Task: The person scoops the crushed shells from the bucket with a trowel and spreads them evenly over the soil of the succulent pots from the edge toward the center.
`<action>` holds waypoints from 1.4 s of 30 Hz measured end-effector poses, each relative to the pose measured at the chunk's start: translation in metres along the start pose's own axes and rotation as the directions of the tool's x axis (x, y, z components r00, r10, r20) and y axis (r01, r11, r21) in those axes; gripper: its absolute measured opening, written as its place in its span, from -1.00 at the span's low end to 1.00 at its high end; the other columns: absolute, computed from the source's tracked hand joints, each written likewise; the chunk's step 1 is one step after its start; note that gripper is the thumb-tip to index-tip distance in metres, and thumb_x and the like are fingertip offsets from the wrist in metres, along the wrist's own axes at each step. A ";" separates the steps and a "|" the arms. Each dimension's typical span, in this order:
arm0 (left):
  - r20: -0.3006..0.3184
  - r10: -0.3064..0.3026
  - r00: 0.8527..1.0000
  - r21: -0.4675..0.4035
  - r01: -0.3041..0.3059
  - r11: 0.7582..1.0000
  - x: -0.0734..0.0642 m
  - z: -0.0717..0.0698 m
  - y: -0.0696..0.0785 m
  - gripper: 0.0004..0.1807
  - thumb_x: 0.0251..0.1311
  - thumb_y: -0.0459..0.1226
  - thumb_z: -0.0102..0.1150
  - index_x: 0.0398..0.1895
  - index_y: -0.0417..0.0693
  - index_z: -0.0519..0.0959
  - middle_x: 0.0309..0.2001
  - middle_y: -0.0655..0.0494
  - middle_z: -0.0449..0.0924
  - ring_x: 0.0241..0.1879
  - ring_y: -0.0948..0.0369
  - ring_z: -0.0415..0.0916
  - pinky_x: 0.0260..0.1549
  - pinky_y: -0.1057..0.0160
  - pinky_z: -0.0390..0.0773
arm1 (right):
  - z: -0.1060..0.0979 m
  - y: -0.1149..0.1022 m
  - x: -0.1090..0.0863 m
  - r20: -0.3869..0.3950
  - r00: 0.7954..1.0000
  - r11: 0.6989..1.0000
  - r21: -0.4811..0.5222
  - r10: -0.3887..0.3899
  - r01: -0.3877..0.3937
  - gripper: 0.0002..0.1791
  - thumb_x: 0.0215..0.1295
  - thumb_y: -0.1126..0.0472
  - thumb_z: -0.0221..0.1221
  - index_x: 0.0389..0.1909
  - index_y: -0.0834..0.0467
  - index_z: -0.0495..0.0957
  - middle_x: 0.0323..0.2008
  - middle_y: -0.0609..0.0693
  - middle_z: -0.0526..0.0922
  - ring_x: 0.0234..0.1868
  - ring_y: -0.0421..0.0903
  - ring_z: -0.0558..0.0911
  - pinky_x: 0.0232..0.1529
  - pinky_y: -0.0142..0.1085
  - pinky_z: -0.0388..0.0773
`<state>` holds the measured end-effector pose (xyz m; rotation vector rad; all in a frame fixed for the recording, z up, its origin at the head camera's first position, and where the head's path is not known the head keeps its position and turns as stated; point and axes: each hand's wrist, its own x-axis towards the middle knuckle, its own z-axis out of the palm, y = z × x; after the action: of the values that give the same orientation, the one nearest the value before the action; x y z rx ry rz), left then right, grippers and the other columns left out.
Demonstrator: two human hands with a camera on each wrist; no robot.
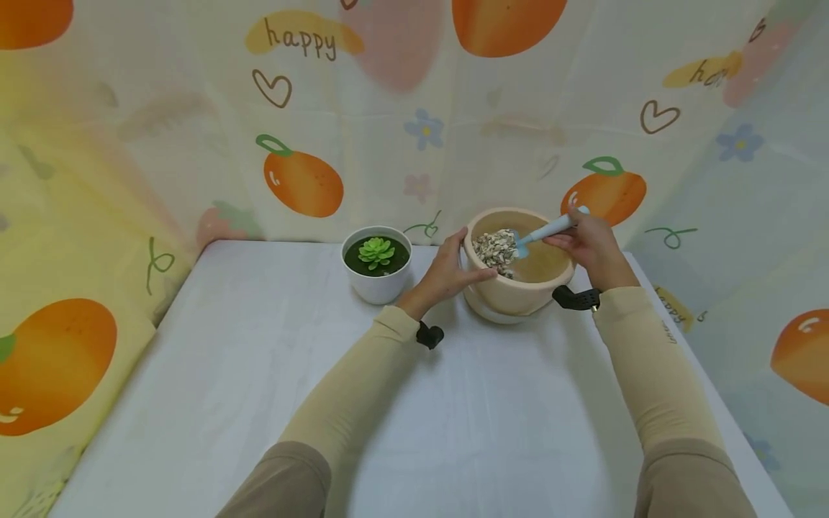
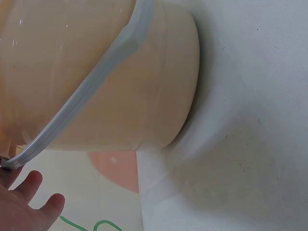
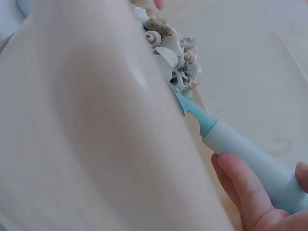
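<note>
A peach-coloured bucket with a pale grey handle stands at the back right of the table. Seashells are heaped inside it on the left, spiral ones and ribbed ones among them. My left hand holds the bucket's left rim, its thumb on the front of the rim and its fingers spread along the side. Over the right rim, my right hand grips the light blue handle of a small shovel. The shovel's blue blade touches the shells, partly hidden by the bucket wall in the right wrist view.
Left of the bucket, a white pot holds a green succulent. A white cloth covers the table. Behind it hangs a curtain printed with oranges and hearts, close to the bucket's back.
</note>
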<state>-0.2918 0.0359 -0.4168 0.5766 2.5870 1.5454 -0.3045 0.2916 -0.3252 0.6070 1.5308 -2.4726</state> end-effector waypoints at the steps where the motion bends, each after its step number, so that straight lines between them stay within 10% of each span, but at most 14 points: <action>1: -0.001 -0.001 1.000 -0.002 0.001 1.000 0.000 0.000 0.000 0.19 0.00 0.07 0.42 0.55 -0.16 -0.09 0.52 -0.15 -0.01 0.53 0.02 -0.03 0.47 0.07 0.10 | -0.003 -0.001 -0.001 -0.006 1.000 1.000 0.018 0.014 -0.014 -0.72 0.38 0.01 0.05 0.00 0.03 0.31 -0.30 0.11 0.56 -0.14 0.01 0.69 0.13 -0.04 0.45; 7: -0.003 -0.015 1.000 0.009 0.015 1.000 -0.001 -0.001 0.001 0.20 -0.01 0.09 0.42 0.55 -0.16 -0.08 0.52 -0.14 0.00 0.53 0.02 -0.02 0.46 0.06 0.10 | -0.015 -0.002 -0.007 -0.038 0.999 0.998 0.067 -0.003 0.006 -0.69 0.41 0.00 0.03 0.08 0.00 0.32 -0.22 0.13 0.60 -0.02 0.02 0.66 0.20 -0.11 0.40; 17: -0.002 0.038 0.999 0.044 -0.037 0.998 0.002 -0.007 0.000 0.17 -0.03 0.05 0.46 0.53 -0.19 -0.02 0.48 -0.12 0.11 0.48 0.04 0.09 0.44 0.08 0.17 | -0.019 0.001 -0.013 -0.127 0.977 0.978 0.097 -0.170 0.183 -0.40 0.39 0.03 0.09 0.33 0.13 0.16 -0.51 0.14 0.68 -0.38 -0.01 0.76 -0.08 -0.17 0.60; 27: 0.025 0.048 0.999 0.093 -0.050 0.994 -0.001 -0.012 0.000 0.14 -0.01 0.08 0.43 0.53 -0.14 0.00 0.50 -0.08 0.09 0.49 0.04 0.06 0.44 0.03 0.18 | -0.019 0.008 -0.019 -0.137 0.961 0.960 0.114 -0.238 0.254 -0.56 0.30 -0.02 0.18 0.05 0.15 0.36 -0.44 0.13 0.72 -0.31 -0.01 0.77 -0.14 -0.18 0.64; 42: 0.015 0.047 0.999 0.127 -0.049 0.991 -0.004 -0.014 0.002 0.13 -0.02 0.11 0.43 0.52 -0.12 0.03 0.48 -0.09 0.12 0.47 0.02 0.10 0.42 0.00 0.21 | -0.024 0.013 -0.020 -0.138 0.956 0.948 0.153 -0.260 0.280 -0.50 0.29 0.01 0.20 0.15 0.15 0.34 -0.44 0.14 0.70 -0.33 0.00 0.78 -0.20 -0.21 0.66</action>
<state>-0.2915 0.0237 -0.4088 0.6618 2.6975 1.3923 -0.2757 0.3056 -0.3370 0.6139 1.5457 -2.8457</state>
